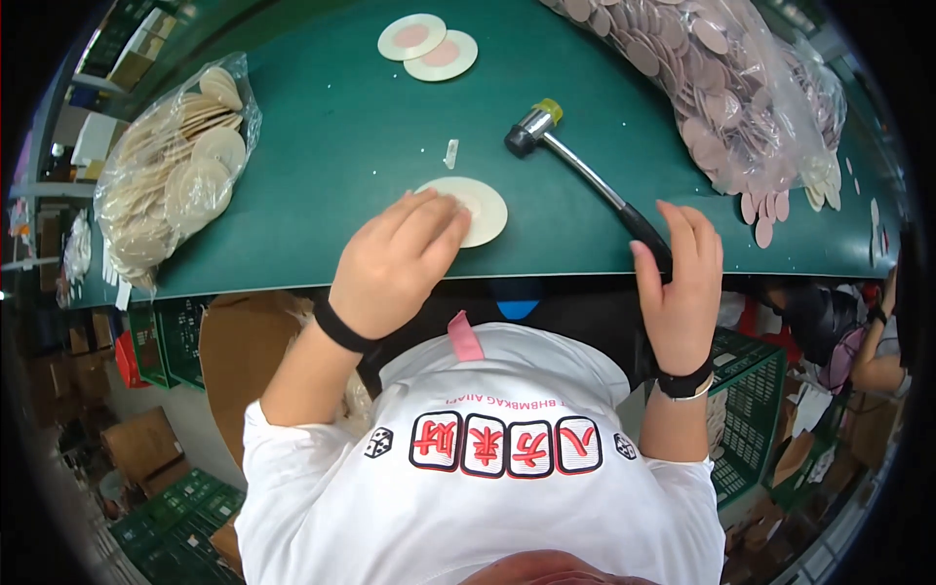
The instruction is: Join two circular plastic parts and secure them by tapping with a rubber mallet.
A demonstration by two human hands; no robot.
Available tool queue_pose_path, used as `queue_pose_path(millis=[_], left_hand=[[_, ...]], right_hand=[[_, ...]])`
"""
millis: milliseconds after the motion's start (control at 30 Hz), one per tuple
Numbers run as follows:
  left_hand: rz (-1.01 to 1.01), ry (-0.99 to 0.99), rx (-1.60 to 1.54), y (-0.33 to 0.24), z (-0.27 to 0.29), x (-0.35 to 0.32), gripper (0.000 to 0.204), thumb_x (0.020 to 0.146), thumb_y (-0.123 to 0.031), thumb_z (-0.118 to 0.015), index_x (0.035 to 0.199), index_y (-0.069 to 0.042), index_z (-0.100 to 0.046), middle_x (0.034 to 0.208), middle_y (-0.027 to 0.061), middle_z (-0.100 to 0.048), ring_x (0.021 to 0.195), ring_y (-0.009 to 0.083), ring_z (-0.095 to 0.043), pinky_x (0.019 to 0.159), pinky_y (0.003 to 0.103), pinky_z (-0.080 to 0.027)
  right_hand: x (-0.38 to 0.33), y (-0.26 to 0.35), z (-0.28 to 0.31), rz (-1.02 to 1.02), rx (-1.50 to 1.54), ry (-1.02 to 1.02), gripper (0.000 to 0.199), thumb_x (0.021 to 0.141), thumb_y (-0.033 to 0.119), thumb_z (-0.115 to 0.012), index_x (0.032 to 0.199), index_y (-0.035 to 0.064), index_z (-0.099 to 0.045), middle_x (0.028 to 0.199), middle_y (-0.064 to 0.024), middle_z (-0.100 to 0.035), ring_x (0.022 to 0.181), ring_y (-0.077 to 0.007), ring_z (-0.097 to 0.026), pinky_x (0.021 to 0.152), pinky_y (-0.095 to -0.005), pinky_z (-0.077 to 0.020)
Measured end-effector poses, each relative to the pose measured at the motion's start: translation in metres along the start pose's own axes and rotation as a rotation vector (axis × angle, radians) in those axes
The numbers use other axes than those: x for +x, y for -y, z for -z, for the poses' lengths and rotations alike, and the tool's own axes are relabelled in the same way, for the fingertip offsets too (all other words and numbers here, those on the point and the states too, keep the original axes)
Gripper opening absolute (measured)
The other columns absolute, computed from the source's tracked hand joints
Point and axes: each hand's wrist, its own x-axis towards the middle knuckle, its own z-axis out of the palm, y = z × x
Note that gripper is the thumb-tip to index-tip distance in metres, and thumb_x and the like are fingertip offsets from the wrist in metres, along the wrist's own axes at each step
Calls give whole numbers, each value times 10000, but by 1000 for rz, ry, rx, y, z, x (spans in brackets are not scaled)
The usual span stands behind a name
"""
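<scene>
At the table's near edge lies a round cream disc (492, 214). My left hand (395, 258) rests over its left part with bent fingers pressed together; whatever is under the fingertips is hidden. A double-faced mallet (582, 171) lies diagonally to the right, one end of its head black and the other yellow, the grip toward me. Beside that grip is my right hand (682, 283), thumb and fingers apart and not closed around it. A small clear plastic piece (451, 154) sits beyond the disc. Farther off, two cream discs with pink centres (441, 56) overlap.
On the green table (322, 146), a clear bag of cream discs (180, 175) stands at the left. A large bag of pink discs (712, 88) fills the far right, with several loose pink discs (764, 216) beside it. Green crates (751, 419) are below; another person's arm (882, 341) shows at right.
</scene>
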Motion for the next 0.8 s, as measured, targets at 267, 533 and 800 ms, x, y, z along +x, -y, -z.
queue_pose_path(millis=[267,533,800], left_hand=[[3,228,127,-14,-8,-10,373,815,-86,-620,1171,19,-655,1191,143,-617,1159,302,-605,1023,406,-519],[147,246,42,-23,-9,-25,437,810,-106,-637,1230,14,-640,1213,132,-600,1170,305,-578,1054,405,-466],[224,235,-5,-32,-11,-34,544,821,-146,-664,1339,-3,-578,1261,137,-584,1199,300,-567,1063,414,-458]], right_hand=[[4,-20,-8,-45,-121,230,326,878,54,-662,1194,-3,-610,1041,-181,-595,950,-390,-589,811,-443,-496],[8,-11,4,-21,-35,313,293,877,29,-631,1161,-22,-580,1004,-179,-573,869,-370,-570,773,-405,-485],[-15,9,6,-468,841,492,203,1002,92,-572,1174,-14,-552,927,-88,-597,702,-114,-573,611,-259,-450]])
